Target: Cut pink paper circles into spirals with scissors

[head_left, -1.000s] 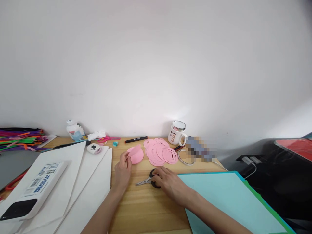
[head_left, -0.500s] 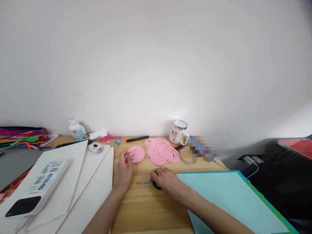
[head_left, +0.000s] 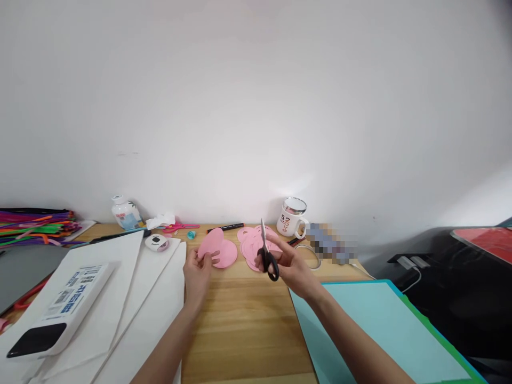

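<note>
My left hand pinches a pink paper circle and holds it tilted up above the wooden table. Another pink circle lies flat just behind it. My right hand grips black-handled scissors, lifted off the table with the blades pointing up. Behind the scissors lies a pile of pink paper circles with spiral cuts.
White paper sheets and a white box lie on the left, light blue and green sheets on the right. Along the wall stand a mug, a black marker, a small bottle, a tape dispenser and coloured pipe cleaners.
My right hand has picked the scissors up from the table and raised them, blades upward. My left hand has lifted a pink circle off the table.
</note>
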Demonstrator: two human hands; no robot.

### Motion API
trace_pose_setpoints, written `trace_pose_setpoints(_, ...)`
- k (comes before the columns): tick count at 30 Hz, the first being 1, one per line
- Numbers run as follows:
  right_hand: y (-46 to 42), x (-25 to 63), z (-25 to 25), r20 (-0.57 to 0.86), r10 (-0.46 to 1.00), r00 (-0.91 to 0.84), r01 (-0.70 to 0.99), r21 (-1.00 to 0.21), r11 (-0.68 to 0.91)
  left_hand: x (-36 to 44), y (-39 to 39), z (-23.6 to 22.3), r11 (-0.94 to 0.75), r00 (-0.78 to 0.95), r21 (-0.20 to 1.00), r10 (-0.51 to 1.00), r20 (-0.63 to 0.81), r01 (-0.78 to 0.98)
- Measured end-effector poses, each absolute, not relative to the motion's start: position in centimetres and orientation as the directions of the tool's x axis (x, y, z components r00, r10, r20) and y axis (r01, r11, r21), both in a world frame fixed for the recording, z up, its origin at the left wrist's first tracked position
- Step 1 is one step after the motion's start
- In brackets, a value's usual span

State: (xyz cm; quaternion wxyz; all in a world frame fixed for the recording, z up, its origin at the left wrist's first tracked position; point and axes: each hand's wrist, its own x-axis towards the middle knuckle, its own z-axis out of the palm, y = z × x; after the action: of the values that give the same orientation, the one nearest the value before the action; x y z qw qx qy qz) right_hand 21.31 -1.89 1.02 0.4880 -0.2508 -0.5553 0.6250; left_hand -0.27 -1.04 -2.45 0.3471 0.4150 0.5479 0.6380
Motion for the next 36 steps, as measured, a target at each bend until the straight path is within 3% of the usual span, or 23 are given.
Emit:
trace_pose_setpoints(5, -1.6, 18.4, -2.5, 0.197, 0.901, -0.386, -0.503, -0.864, -0.026, 0.3, -1.7, 1.0, -0.136, -0.343, 0.983, 0.935, 0.088, -0.12)
trace_pose_setpoints(9, -1.7, 17.3, -3.6, 0.148, 0.912, -0.382, -0.545, -0.833, -0.093, 1.0, -2.0, 3.2, -0.037, -0.2, 0.962, 0.98, -0.018, -0.271)
trace_pose_setpoints(12, -1.7, 17.1, -4.1, 0.163, 0.908, -0.386, -0.536, -0.841, -0.076, 1.4, -1.6, 2.9, -0.011, -0.149, 0.957, 0.988, -0.034, -0.288)
trace_pose_setpoints(21, -1.7, 16.9, -3.5, 0.109, 0.987, -0.115, -0.303, -0.95, 0.07, 1.9, -2.1, -1.2, 0.008, 0.06, 0.979, 0.998, 0.004, -0.202)
trace_pose_setpoints(27, -2.0, 16.8, -2.3, 0.114, 0.987, -0.114, -0.264, -0.961, 0.081, 1.8, -2.5, -1.4, -0.012, 0.144, 1.0, 0.99, 0.015, -0.022)
trace_pose_setpoints(36, -2.4, 16.3, -3.0, 0.121, 0.986, -0.116, -0.231, -0.969, 0.092, 2.4, -3.3, -0.8, -0.002, 0.074, 0.992, 0.997, -0.008, 0.126)
